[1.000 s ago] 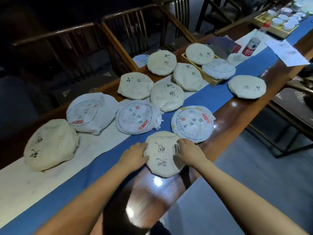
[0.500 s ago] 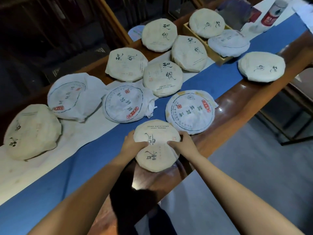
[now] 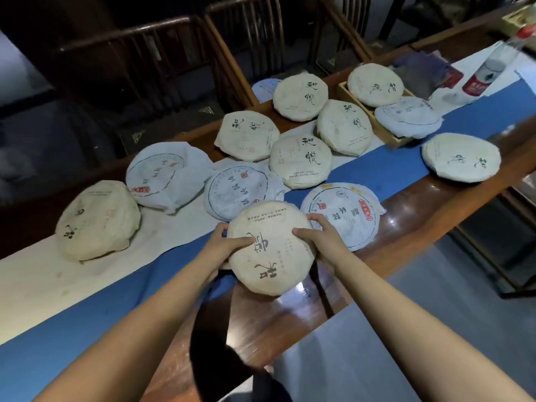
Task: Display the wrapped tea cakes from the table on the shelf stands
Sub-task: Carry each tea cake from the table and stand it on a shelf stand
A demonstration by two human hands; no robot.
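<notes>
Far left on the long wooden desk (image 3: 412,224): one lumpy tan tea cake (image 3: 97,220) lying on the cream cloth (image 3: 34,274), next to the blue runner (image 3: 385,169)

Just right of it, a white-wrapped cake with a blue ring (image 3: 166,175), then a second blue-ring cake (image 3: 239,192), partly hidden behind the held one

Behind those, dark wooden chairs (image 3: 162,53) along the far side of the desk

In the middle, near the front edge: the held tea cake (image 3: 271,246), round, in cream paper with big black writing, tipped up toward the camera, over the runner and the bare wood. Left hand (image 3: 222,246) on its left rim, thumb on top, fingers curled under. Right hand (image 3: 323,240) on its right rim, thumb on top, fingers wrapped round the far edge. Both grips clamped tight on this one cake

Just right, touching the right hand's side, a cake with a red label (image 3: 342,214), flat on the runner

Farther back, a bunch of four cream cakes with black letters (image 3: 300,161), some overlapping

Right of those, a shallow wooden tray (image 3: 388,134) with two more cakes in it

Farther right, one cream cake alone (image 3: 461,156) by the desk's near edge

Top right, a clear bottle with a red label (image 3: 487,74) lying on its side on white paper
</notes>
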